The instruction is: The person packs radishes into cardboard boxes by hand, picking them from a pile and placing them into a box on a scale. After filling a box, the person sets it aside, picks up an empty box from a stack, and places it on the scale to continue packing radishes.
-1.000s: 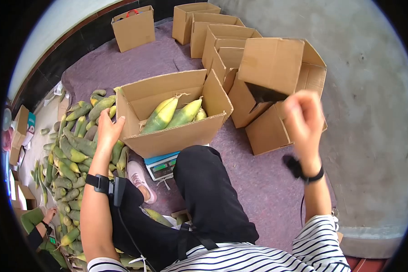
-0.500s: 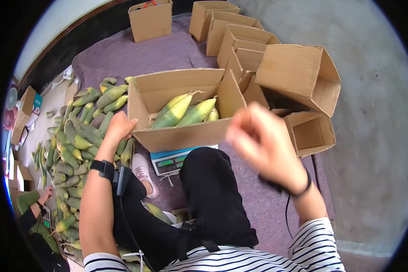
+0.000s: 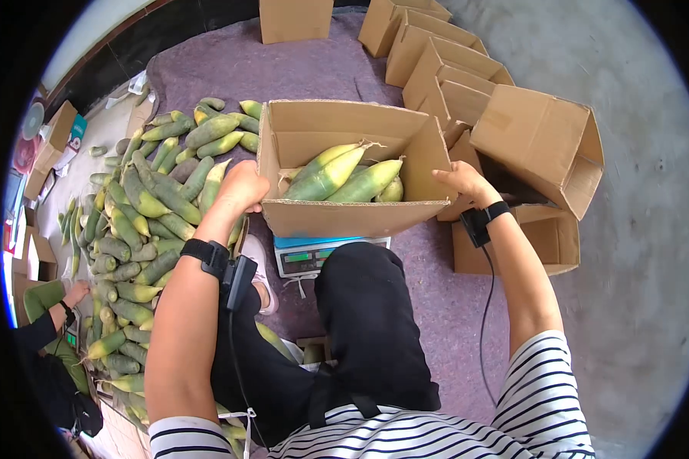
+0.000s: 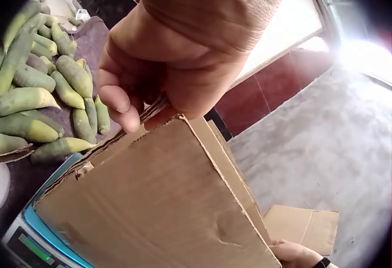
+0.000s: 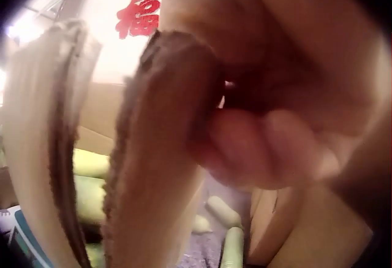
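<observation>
The left hand grips the near left corner of an open box, its fingers curled over the cardboard edge. The right hand grasps the right wall near its near corner, with fingers bent round the edge in the right wrist view. Holding opposite sides probably shares the weight and keeps the box from tipping, and the rims give a hold clear of what lies inside.

In the box several green radishes lie close together, the visible tips towards the far right; lying alike, they likely take less room. The box is over a scale with a blue pan and a lit display; its base is hidden, so whether it bears fully on the pan cannot be told.

To the left, a heap of loose radishes spreads over the purple cloth, seemingly within easy reach. At the far left edge is another person's hand. To the right, one carton lies tilted over others, and more stand in a row beyond, perhaps grouped there to be handy.
</observation>
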Tool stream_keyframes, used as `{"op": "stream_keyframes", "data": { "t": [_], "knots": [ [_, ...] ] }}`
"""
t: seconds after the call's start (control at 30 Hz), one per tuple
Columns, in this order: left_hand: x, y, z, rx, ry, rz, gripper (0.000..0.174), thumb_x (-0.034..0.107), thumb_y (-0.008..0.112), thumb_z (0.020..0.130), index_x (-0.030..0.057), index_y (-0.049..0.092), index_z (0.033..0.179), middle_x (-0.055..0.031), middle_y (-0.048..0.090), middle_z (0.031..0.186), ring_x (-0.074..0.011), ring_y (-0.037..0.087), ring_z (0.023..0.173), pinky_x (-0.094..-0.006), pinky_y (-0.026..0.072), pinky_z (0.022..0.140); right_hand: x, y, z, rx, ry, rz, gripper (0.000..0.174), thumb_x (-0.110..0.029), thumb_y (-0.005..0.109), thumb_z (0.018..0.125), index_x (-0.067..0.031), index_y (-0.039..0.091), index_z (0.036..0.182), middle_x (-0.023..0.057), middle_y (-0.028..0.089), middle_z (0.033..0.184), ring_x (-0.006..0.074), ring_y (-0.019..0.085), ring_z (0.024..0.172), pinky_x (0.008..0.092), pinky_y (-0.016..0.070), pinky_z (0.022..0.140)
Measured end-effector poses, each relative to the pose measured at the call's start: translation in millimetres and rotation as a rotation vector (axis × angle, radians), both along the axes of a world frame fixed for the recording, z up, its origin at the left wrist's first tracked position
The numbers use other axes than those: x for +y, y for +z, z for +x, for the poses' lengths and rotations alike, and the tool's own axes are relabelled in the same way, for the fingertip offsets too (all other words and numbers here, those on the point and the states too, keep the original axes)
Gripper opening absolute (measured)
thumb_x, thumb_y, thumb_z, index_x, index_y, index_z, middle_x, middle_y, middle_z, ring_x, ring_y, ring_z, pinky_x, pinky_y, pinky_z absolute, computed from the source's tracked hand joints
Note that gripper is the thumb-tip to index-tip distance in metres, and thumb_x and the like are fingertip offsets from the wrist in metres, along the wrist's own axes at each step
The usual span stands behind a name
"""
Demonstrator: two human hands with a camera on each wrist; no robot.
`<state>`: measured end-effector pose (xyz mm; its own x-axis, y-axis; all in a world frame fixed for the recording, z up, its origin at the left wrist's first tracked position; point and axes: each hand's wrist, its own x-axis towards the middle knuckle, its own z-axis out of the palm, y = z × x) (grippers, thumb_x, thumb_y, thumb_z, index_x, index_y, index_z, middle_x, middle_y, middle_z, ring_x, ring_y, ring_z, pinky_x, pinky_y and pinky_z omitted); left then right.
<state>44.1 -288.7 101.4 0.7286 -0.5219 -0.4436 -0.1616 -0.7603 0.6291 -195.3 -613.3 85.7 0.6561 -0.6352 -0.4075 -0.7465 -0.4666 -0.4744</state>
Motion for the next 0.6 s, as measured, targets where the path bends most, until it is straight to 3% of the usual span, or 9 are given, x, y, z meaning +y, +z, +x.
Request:
{"op": "stream_keyframes", "data": {
  "t": [0.03,0.13,0.23,0.37,0.4,0.43,0.5,0.53,0.6],
  "knots": [
    [0,-1,0,-0.007,-0.03,-0.002,0.028,0.014,0.05,0.078,-0.0044,0.06,0.098,-0.0125,0.064,0.078,-0.0199,0.062,0.055,-0.0308,0.051,0.045,2,-2,-3,0.009,-0.011,0.001,0.044,-0.04,0.063,0.081,-0.0001,0.068,0.097,0.0107,0.068,0.084,0.0179,0.064,0.076,0.0316,0.0508,0.065],
    [6,-31,21,-0.153,-0.213,-0.073,0.027,0.01,0.05,0.075,-0.0002,0.064,0.097,-0.0117,0.065,0.074,-0.0207,0.063,0.058,-0.0328,0.0528,0.048,12,-12,-25,-0.072,0.136,-0.082,0.042,-0.038,0.057,0.083,-0.001,0.066,0.101,0.0221,0.065,0.096,0.0347,0.062,0.093,0.0414,0.0479,0.082],
    [3,-39,25,-0.166,-0.238,-0.186,0.025,0.009,0.05,0.079,-0.0007,0.061,0.098,-0.0074,0.062,0.069,-0.0169,0.057,0.05,-0.0292,0.0474,0.042,42,-6,-57,-0.026,0.03,-0.189,0.043,-0.039,0.057,0.082,0.0009,0.066,0.096,0.0235,0.065,0.092,0.0361,0.063,0.091,0.043,0.0482,0.081],
    [-13,16,-97,-0.046,-0.411,-0.222,0.02,0.006,0.05,0.08,-0.0045,0.06,0.093,-0.0074,0.058,0.062,-0.0151,0.054,0.044,-0.0293,0.042,0.039,105,-15,-223,-0.067,-0.221,-0.101,0.043,-0.039,0.057,0.082,0.0013,0.066,0.094,0.0232,0.065,0.088,0.0367,0.063,0.087,0.0431,0.0488,0.078],
    [-19,21,-138,-0.054,-0.467,-0.219,0.02,0.006,0.05,0.08,-0.0045,0.06,0.093,-0.0074,0.058,0.062,-0.0151,0.054,0.044,-0.0293,0.042,0.039,126,-21,-277,-0.1,-0.286,-0.063,0.041,-0.038,0.057,0.083,0.0008,0.066,0.094,0.0214,0.066,0.085,0.0334,0.065,0.082,0.0412,0.0499,0.074],
    [-41,18,-82,0.017,-0.527,-0.224,0.02,0.006,0.05,0.08,-0.0047,0.06,0.092,-0.0076,0.058,0.061,-0.0151,0.054,0.044,-0.0296,0.0423,0.04,122,-9,-235,-0.094,-0.352,0.022,0.04,-0.038,0.058,0.084,0.0005,0.066,0.094,0.0196,0.066,0.083,0.0303,0.066,0.079,0.0397,0.0504,0.071],
    [-71,27,-108,0.057,-0.688,-0.167,0.019,0.005,0.05,0.079,-0.0056,0.061,0.091,-0.0091,0.058,0.061,-0.016,0.053,0.044,-0.0309,0.043,0.042,144,4,-281,-0.053,-0.499,0.11,0.039,-0.037,0.058,0.085,0.0006,0.067,0.094,0.0164,0.067,0.079,0.0249,0.066,0.073,0.037,0.0507,0.066],
    [-83,24,-127,0.08,-0.782,-0.203,0.018,0.005,0.05,0.077,-0.0064,0.06,0.086,-0.0128,0.057,0.06,-0.018,0.054,0.045,-0.0345,0.044,0.044,162,7,-305,0.023,-0.569,0.12,0.04,-0.037,0.058,0.085,0.001,0.067,0.093,0.0151,0.067,0.076,0.0226,0.066,0.069,0.0358,0.0506,0.064],
    [-91,4,-181,-0.168,-1.075,-0.28,0.017,0.006,0.052,0.071,-0.0062,0.06,0.079,-0.0262,0.06,0.07,-0.0415,0.06,0.064,-0.0472,0.0484,0.063,217,-17,-376,-0.029,-0.737,0.077,0.043,-0.039,0.058,0.086,0.0023,0.066,0.089,0.0161,0.066,0.072,0.0242,0.066,0.067,0.0364,0.0501,0.063]
  ]
}}
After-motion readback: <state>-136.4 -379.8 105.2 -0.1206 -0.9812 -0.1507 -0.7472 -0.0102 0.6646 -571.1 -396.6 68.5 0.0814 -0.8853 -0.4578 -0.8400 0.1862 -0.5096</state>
